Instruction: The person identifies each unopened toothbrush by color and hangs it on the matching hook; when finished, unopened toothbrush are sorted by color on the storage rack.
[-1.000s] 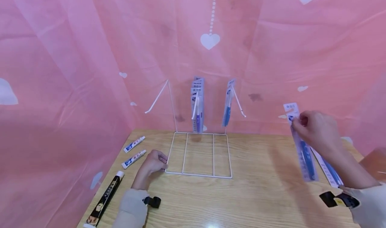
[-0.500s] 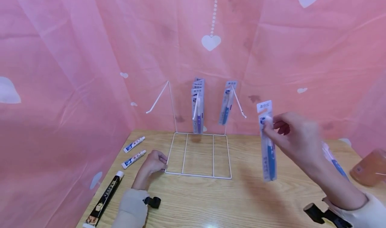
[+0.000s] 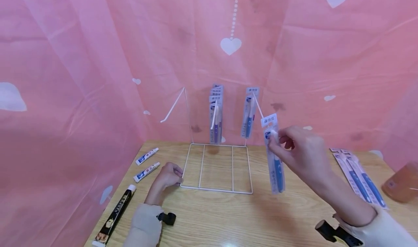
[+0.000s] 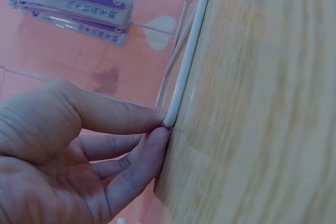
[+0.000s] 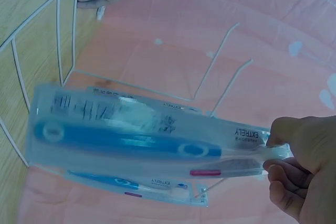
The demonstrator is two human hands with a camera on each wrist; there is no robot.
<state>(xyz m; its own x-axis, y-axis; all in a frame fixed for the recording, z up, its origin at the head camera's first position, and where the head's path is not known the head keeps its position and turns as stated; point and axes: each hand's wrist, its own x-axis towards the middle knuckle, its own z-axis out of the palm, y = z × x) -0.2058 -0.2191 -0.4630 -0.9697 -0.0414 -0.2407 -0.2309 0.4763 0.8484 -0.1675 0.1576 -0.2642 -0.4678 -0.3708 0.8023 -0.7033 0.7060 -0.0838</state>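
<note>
My right hand (image 3: 302,150) pinches a packaged blue toothbrush (image 3: 277,167) near the top of its pack, beside the tip of the right hook of a white wire rack (image 3: 217,191). One packaged blue toothbrush (image 3: 249,121) hangs on that hook. Several packaged purple toothbrushes (image 3: 216,127) hang on the middle hook, while the left hook (image 3: 173,104) bears nothing. In the left wrist view, thumb and fingers of my left hand (image 4: 89,145) pinch the front left corner of the rack's base. The right wrist view shows the held pack (image 5: 142,135) in front of the hanging one.
Two packaged blue toothbrushes (image 3: 359,181) lie on the wooden table at right, near an orange-brown translucent container (image 3: 401,183). On the left lie two small toothpaste tubes (image 3: 147,157) and a long black toothpaste tube (image 3: 115,216). A pink curtain (image 3: 183,40) hangs behind the rack.
My right hand has carried the blue toothbrush pack leftward from the table's right side to the right hook's tip. The hanging blue pack has swung to face forward. My left hand stays at the rack corner.
</note>
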